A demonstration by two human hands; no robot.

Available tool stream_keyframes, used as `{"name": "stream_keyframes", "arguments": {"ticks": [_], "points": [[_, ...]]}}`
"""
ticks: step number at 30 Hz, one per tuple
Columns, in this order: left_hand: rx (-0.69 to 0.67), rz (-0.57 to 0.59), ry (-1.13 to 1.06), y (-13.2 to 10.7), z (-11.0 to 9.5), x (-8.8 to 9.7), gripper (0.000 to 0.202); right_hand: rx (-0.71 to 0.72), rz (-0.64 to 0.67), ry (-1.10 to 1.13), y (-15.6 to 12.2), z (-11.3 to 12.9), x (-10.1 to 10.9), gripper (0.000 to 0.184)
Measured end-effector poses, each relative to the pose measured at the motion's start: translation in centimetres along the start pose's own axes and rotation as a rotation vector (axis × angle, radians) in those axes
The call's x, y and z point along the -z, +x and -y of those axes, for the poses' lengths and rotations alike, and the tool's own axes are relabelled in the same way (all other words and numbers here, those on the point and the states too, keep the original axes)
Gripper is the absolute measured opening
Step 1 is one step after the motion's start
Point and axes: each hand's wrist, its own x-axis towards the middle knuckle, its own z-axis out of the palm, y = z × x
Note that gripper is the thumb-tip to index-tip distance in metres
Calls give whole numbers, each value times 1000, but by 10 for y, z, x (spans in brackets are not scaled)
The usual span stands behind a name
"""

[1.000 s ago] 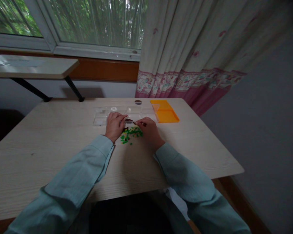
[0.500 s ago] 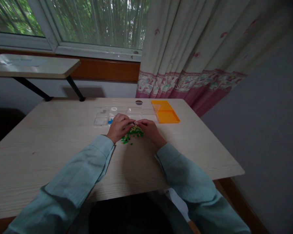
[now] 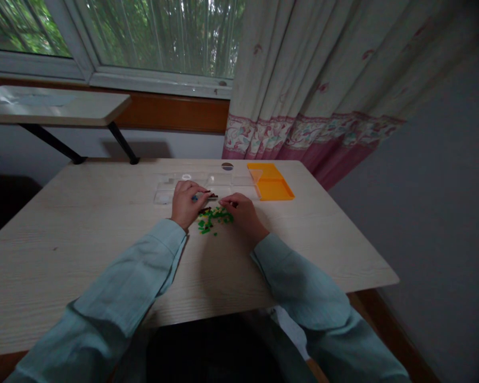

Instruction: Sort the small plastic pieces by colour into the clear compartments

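Observation:
A small heap of green pieces [image 3: 213, 218] with a few yellow and dark ones lies on the pale wooden table [image 3: 104, 234]. My left hand [image 3: 187, 203] rests at the heap's left, fingers curled in a pinch on a small blue piece, over the near edge of a clear compartment box [image 3: 171, 186]. My right hand [image 3: 242, 210] sits at the heap's right, fingers curled with their tips on the pieces; what they hold is too small to tell. Both sleeves are light teal.
The box's orange lid [image 3: 270, 186] lies open at the back right. A small dark round thing [image 3: 226, 166] sits behind the box. A low shelf [image 3: 51, 106] stands at the left under the window; a curtain [image 3: 311, 90] hangs at the right.
My hands met over the heap half a second ago and have drawn apart. The left hand has moved back left toward the clear box with a blue piece in its fingers.

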Motion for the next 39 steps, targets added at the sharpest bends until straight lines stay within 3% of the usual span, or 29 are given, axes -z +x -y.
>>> {"name": "stream_keyframes", "arguments": {"ticks": [7,18,33,39], "points": [[10,-8,-19,-1,4,-2,24,200,111,-359,-5,15,-11,17],[-21,10,-10,-1,4,-2,26,243,208,-510,-6,27,-14,24],[-30,5,9,-2,7,-4,27,220,200,-538,-4,26,-17,18],[-28,4,13,-3,8,-5,27,194,79,-249,-1,10,-17,15]]}}
